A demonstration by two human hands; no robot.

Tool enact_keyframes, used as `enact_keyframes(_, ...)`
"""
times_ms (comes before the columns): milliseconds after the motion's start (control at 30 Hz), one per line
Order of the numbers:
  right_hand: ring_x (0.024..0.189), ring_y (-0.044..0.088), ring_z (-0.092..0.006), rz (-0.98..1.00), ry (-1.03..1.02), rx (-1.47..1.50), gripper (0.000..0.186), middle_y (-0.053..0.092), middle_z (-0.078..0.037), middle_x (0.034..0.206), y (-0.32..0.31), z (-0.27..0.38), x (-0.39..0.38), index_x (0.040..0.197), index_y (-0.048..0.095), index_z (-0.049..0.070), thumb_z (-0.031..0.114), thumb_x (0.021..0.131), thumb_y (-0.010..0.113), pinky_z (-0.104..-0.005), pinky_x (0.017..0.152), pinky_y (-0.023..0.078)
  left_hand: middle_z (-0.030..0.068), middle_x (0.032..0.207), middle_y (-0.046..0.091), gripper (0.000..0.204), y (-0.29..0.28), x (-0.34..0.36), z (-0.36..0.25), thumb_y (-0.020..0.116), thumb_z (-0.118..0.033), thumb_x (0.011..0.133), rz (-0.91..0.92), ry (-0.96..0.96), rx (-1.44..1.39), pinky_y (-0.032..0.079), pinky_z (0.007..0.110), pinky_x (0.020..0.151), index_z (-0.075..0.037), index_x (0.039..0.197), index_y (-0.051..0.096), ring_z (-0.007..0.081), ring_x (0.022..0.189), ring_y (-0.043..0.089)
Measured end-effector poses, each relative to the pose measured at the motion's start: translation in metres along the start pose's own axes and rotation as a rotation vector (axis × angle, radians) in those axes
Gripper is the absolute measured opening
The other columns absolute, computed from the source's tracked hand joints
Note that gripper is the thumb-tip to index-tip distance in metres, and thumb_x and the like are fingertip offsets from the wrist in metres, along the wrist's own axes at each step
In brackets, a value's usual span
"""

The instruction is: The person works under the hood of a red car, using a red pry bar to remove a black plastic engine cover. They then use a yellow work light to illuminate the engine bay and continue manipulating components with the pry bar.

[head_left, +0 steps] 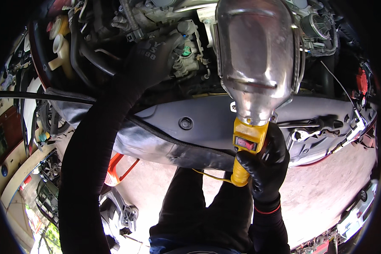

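My right hand [271, 163], in a black glove, is closed round the yellow handle of an inspection lamp [249, 139]. The lamp's metal hood [258, 55] points up over the engine bay and hides part of it. My left hand [156, 59], gloved in black, reaches into the bay with its fingers curled against a grey metal engine part [188, 65]. A small green spot [186, 51] shows beside those fingers. What the fingertips grip, if anything, is hidden.
A grey front panel [169, 122] with a dark cover [156, 146] lies between me and the engine. On the panel's right are a wrench [305, 134] and a thin rod [338, 84]. Black hoses [78, 51] run left of my hand. An orange object [113, 171] stands below.
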State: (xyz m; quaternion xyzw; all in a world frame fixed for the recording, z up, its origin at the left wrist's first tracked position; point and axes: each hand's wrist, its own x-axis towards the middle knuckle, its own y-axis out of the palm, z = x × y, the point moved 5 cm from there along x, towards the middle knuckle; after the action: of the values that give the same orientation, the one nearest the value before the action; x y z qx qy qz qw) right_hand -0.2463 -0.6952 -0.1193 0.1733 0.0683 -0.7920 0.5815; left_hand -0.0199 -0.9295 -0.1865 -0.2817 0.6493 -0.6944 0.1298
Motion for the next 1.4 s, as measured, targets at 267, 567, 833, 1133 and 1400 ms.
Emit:
enact_keyframes(267,0.120,0.066,-0.0226,-0.038,0.137,0.127,0.068,0.065,-0.014,0.129,0.005,-0.017,-0.010,0.141,0.055,-0.005,0.002,0.082,0.089,-0.0387,0.105,0.053,0.0156,0.135,0.069,0.053,0.000,0.010,0.003,0.076,-0.017,0.093,0.006,0.001,-0.111,0.055,0.048,0.104,-0.010,0.141,0.058,0.0343,0.120,0.069)
enact_keyframes(567,0.121,0.065,-0.0226,-0.017,0.156,0.196,0.073,0.063,-0.013,0.131,-0.004,-0.023,-0.008,0.143,0.055,-0.002,-0.003,0.078,0.089,-0.0396,0.105,0.053,0.0164,0.132,0.069,0.032,0.002,0.005,0.007,0.071,-0.012,0.093,0.314,-0.207,-0.274,0.054,0.049,0.103,-0.009,0.125,0.070,0.0365,0.122,0.067)
enact_keyframes(833,0.107,0.069,-0.0234,-0.122,0.068,0.010,0.061,0.065,-0.012,0.117,-0.015,-0.022,-0.009,0.130,0.059,0.001,0.009,0.079,0.092,-0.0367,0.092,0.056,0.0016,0.127,0.070,0.037,0.003,-0.004,-0.010,0.076,-0.014,0.087,0.247,-0.210,-0.076,0.053,0.045,0.097,-0.024,0.123,0.075,0.0288,0.113,0.067)
enact_keyframes(1133,0.105,0.073,-0.0301,-0.032,0.390,-0.044,0.065,0.069,-0.018,0.119,-0.032,-0.042,-0.030,0.130,0.060,-0.001,0.023,0.079,0.093,-0.0387,0.084,0.059,0.0063,0.109,0.067,0.040,-0.009,0.005,-0.014,0.078,-0.007,0.079,0.176,-0.292,-0.185,0.057,0.046,0.083,-0.025,0.115,0.077,0.0277,0.100,0.068)
enact_keyframes(1400,0.106,0.073,-0.0320,0.132,0.321,-0.430,0.063,0.068,-0.019,0.121,-0.041,-0.058,-0.068,0.136,0.057,0.000,0.026,0.087,0.086,-0.0448,0.086,0.061,0.0065,0.114,0.067,0.036,-0.017,0.035,-0.019,0.079,-0.012,0.078,0.241,-0.272,-0.168,0.055,0.046,0.090,-0.017,0.114,0.074,0.0310,0.115,0.064)
